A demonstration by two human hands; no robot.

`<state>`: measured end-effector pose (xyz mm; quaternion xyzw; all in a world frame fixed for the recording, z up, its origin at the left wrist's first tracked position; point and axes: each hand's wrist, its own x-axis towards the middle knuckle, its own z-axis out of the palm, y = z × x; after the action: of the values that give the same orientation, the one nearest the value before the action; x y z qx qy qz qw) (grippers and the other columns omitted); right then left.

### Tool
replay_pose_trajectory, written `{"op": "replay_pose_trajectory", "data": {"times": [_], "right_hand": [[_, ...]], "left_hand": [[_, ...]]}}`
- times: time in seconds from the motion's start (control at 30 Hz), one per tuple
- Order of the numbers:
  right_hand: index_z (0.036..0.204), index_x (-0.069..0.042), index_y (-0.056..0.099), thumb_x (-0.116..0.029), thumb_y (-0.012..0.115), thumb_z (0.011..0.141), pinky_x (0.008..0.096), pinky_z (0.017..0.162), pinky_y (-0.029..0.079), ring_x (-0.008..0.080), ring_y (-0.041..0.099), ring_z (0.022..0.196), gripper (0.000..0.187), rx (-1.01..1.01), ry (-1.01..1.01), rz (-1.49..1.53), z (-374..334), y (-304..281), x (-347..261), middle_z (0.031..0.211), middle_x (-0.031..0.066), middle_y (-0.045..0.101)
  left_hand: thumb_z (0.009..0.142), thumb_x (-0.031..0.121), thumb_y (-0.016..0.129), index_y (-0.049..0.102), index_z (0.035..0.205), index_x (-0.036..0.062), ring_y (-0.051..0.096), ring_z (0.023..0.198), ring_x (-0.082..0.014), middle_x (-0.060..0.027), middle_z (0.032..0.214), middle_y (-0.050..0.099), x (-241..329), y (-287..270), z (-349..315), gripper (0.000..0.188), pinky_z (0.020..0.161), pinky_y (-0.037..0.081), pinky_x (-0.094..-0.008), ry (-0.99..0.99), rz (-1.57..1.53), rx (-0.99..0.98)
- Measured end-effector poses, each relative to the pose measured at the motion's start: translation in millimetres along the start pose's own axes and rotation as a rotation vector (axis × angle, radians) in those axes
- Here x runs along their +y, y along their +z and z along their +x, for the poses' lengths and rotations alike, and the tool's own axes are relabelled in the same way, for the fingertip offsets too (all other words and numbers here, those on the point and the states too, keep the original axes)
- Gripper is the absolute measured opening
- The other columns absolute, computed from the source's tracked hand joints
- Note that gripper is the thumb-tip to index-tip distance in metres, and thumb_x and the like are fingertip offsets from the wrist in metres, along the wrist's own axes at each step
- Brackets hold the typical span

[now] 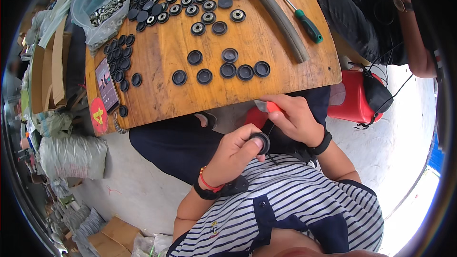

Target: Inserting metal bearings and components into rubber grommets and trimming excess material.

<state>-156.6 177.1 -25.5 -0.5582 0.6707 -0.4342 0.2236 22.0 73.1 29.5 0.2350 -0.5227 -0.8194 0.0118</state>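
My left hand is closed on a round black cap, thumb pressed across its face, just off the table's near edge over my lap. Up and to the right, my right hand grips a red-handled knife whose short blade points left toward the table edge. Several loose black caps lie nearest my hands on the wooden table, among them one cap and another. Farther back are many caps with metal bearings in them, such as a bearing-fitted cap.
A plastic bag of small metal parts stands at the far left, above a phone and a red tag. A grey hose and green-handled screwdriver lie right. Another person's arm is beyond a red container.
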Motion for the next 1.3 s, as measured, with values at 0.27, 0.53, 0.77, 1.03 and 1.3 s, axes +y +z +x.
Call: {"op": "replay_pose_trajectory", "data": {"times": [0.27,0.53,0.77,1.03,1.3], "right_hand": [[0.105,-0.002,0.062,-0.038,0.063,0.084,0.035,0.054,0.046,0.027,0.058,0.06,0.041,-0.19,-0.261,0.062,2,-11,-15,0.07,0.009,0.056],[0.108,0.0,0.061,-0.031,0.058,0.09,0.0356,0.063,0.049,0.0324,0.063,0.072,0.037,-0.103,-0.002,0.009,3,0,-2,0.082,0.0161,0.064],[0.107,0.001,0.062,-0.029,0.052,0.096,0.0316,0.065,0.05,0.0292,0.064,0.072,0.034,0.012,0.196,0.244,3,-8,-8,0.083,0.0142,0.064],[0.106,0.002,0.062,-0.036,0.043,0.101,0.0232,0.053,0.039,0.0075,0.045,0.055,0.043,0.085,0.414,0.473,6,-6,-2,0.06,0.0003,0.047],[0.105,0.003,0.061,-0.038,0.042,0.101,0.02,0.047,0.034,0.004,0.041,0.048,0.046,0.081,0.425,0.554,6,-6,2,0.058,-0.0028,0.045]], "left_hand": [[0.094,0.015,0.043,0.055,0.09,0.0005,0.056,0.067,-0.01,-0.0046,0.075,0.059,-6,-12,10,0.019,0.065,0.044,-0.0233,0.006,-0.039,0.068],[0.092,0.013,0.055,0.059,0.095,-0.0006,0.058,0.072,-0.0064,-0.0008,0.077,0.06,-4,-14,6,0.014,0.067,0.047,-0.022,-0.061,0.032,-0.215],[0.09,0.015,0.063,0.054,0.096,-0.0007,0.056,0.058,-0.0064,-0.0045,0.062,0.058,0,-28,35,0.019,0.051,0.042,-0.0215,0.13,0.813,0.591],[0.092,0.027,0.061,0.054,0.092,0.0035,0.06,0.053,-0.0233,-0.0086,0.061,0.059,12,-50,54,0.025,0.05,0.044,-0.0339,0.114,0.945,0.76],[0.092,0.016,0.061,0.058,0.1,-0.0015,0.059,0.072,-0.0151,-0.0079,0.082,0.059,5,-73,40,0.019,0.067,0.048,-0.0267,0.322,1.119,0.858]]}}
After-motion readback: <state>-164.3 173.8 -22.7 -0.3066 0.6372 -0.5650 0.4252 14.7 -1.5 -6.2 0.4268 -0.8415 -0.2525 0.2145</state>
